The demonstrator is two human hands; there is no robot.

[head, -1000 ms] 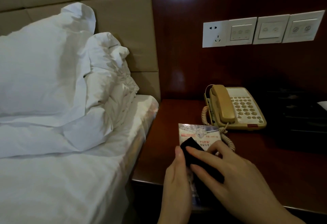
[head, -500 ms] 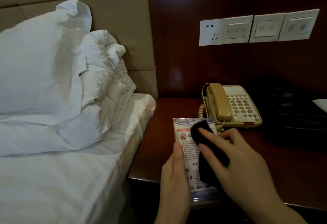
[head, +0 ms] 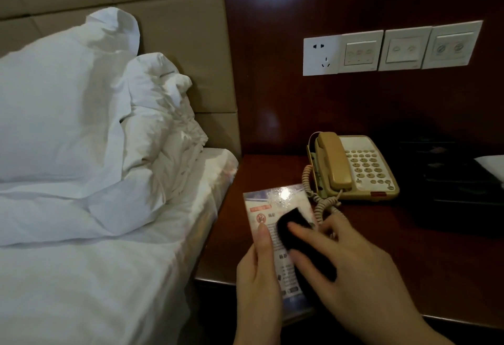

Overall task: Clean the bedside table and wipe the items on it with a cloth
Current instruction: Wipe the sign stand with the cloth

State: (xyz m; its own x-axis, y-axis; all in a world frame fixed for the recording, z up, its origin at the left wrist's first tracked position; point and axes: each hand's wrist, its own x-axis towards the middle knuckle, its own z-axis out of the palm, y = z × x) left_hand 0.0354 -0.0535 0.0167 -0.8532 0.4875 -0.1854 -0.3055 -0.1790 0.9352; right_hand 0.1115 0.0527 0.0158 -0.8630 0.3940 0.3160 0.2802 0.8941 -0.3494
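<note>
A glossy printed card (head: 278,202) is held over the front left of the dark wooden bedside table (head: 381,241). My left hand (head: 259,279) grips the card by its left edge, thumb lying on its face. My right hand (head: 346,268) presses a black cloth (head: 294,232) flat against the card with straight fingers. The cloth covers the card's middle and right side. A beige corded telephone (head: 357,167) stands on the table just behind the card, its coiled cord trailing toward my right hand.
A bed with white sheets and pillows (head: 68,115) lies directly left of the table. A row of a wall socket and switch plates (head: 390,50) sits above the phone. A dark tray (head: 458,178) stands at the table's right.
My right hand slid the black cloth up the card toward the phone, then back left and down over its middle. The card's top part now shows. My left hand kept its hold.
</note>
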